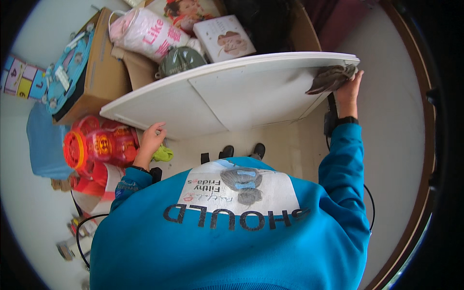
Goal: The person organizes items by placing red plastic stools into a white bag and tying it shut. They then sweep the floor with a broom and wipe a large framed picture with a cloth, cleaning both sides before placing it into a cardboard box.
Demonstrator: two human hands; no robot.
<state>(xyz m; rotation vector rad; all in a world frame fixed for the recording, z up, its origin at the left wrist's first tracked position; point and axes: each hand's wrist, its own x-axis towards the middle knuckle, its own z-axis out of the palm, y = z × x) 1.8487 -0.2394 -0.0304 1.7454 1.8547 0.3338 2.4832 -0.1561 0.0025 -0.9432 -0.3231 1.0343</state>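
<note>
In front of me stands a wide white panel (246, 94) with a raised top edge and a seam down its face. My right hand (348, 88) is at its right end, gripping a dark brown cloth (326, 79) that lies against the panel's upper right corner. My left hand (150, 139) is near the lower left of the panel, holding nothing, its fingers loosely bent and apart. I cannot tell whether it touches the panel. A lime-green cloth (163, 154) shows just beside my left wrist.
Behind the panel are cardboard boxes (103, 61), a wrapped pink-and-white bundle (148, 34), a dark green pouch (183, 59) and a white printed box (224, 38). Red plastic jars (99, 145) and a blue cover (47, 141) crowd the left. A wall (395, 119) borders the right.
</note>
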